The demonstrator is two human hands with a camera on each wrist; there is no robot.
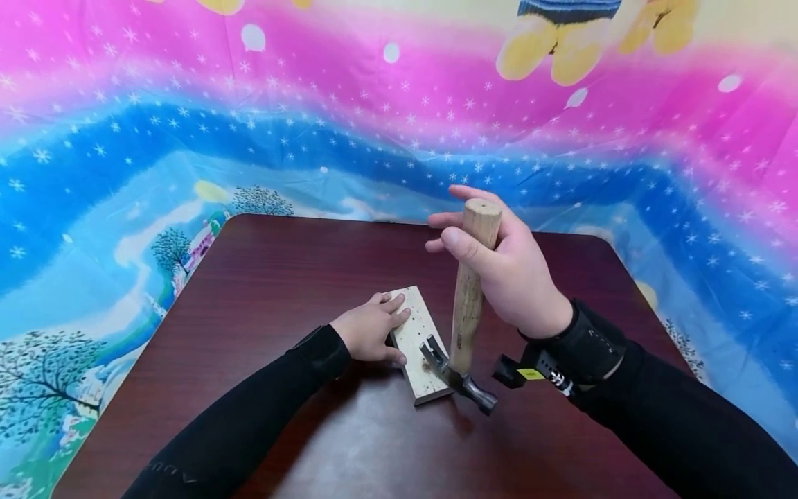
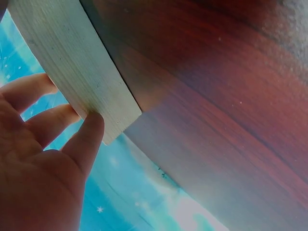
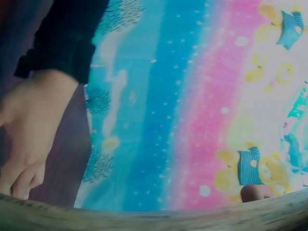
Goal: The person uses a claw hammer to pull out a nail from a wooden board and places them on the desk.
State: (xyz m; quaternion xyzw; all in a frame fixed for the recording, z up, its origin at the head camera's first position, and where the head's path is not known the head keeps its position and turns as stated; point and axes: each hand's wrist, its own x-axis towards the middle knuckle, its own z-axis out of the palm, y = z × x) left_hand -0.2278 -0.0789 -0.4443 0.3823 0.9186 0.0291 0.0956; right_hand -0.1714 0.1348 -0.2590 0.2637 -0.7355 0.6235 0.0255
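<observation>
My left hand (image 1: 372,328) lies at the left edge of a pale wooden block (image 1: 416,320), its spread fingers and thumb touching it. The left wrist view shows its fingertips (image 2: 91,120) against the wood. My right hand (image 1: 514,267) holds a claw hammer by its wooden handle (image 1: 470,298), thumb in front and the other fingers reaching out behind. The handle stands nearly upright above the hammer's metal head (image 1: 458,378). The forked claw lies over the block's near part, while the striking end juts past its right edge. Small dark marks dot the block's top.
Both hands work over a dark red-brown table (image 1: 299,263) with rounded far corners. Behind and beside it hangs a bright printed cloth (image 1: 349,152) in pink and blue. A small black device (image 1: 517,372) is strapped below my right wrist.
</observation>
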